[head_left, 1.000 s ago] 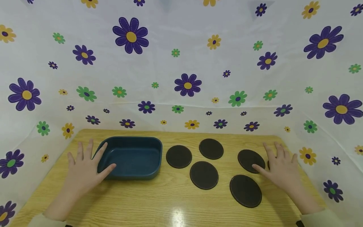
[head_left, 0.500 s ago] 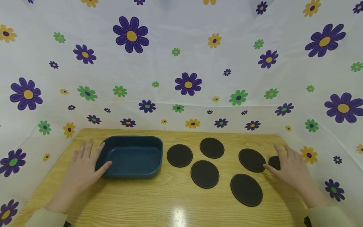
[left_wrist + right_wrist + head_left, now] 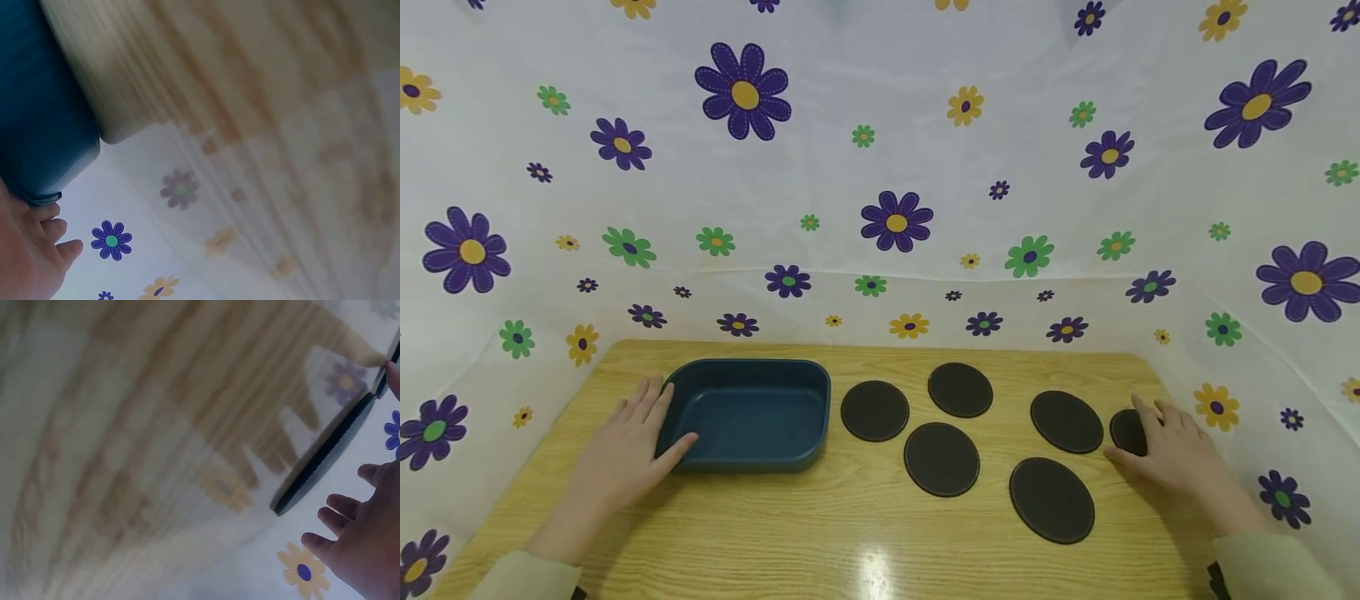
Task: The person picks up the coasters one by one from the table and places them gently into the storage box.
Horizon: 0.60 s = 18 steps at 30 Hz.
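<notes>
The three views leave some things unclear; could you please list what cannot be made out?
Head: the right part of the rightmost black coaster, hidden by the right hand.
Head: the left end of the blue dish, partly covered by the left hand.
Left wrist: much of the dish, cut off by picture edges.
Right wrist: most of the thumb, cut off by the right edge.

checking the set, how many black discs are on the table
6: three black discs right of the blue tray, two discs farther right, one disc partly behind the right hand.
</notes>
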Motion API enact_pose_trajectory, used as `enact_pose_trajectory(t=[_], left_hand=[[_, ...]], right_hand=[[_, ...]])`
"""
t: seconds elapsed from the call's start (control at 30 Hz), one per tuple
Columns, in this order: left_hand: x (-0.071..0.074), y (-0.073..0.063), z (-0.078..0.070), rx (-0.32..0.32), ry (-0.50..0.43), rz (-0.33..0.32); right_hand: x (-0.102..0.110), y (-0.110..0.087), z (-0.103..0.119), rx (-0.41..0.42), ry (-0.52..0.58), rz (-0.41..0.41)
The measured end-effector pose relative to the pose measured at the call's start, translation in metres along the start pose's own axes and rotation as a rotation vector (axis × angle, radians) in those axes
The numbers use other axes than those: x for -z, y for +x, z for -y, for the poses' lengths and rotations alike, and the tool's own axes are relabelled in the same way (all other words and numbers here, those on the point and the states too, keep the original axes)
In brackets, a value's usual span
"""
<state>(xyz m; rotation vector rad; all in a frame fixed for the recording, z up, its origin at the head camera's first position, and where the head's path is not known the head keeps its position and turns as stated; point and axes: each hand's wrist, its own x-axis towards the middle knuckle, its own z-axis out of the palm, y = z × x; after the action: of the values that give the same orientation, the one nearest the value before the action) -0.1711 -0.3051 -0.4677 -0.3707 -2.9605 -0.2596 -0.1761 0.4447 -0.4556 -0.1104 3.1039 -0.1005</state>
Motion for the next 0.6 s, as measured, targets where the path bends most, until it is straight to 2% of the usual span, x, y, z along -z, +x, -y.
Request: enact_pose_trajectory(t=[0.2, 0.6], left_hand=[[-0.001, 0.002, -0.001, -0.015, 0.013, 0.000], [0.004, 0.005, -0.009, 0.007, 0.026, 0.069]], right_hand=[[-0.008, 0.002, -0.011, 0.016, -0.004, 0.011], [-0.011, 0.008, -0.016, 0.016, 0.026, 0.023]])
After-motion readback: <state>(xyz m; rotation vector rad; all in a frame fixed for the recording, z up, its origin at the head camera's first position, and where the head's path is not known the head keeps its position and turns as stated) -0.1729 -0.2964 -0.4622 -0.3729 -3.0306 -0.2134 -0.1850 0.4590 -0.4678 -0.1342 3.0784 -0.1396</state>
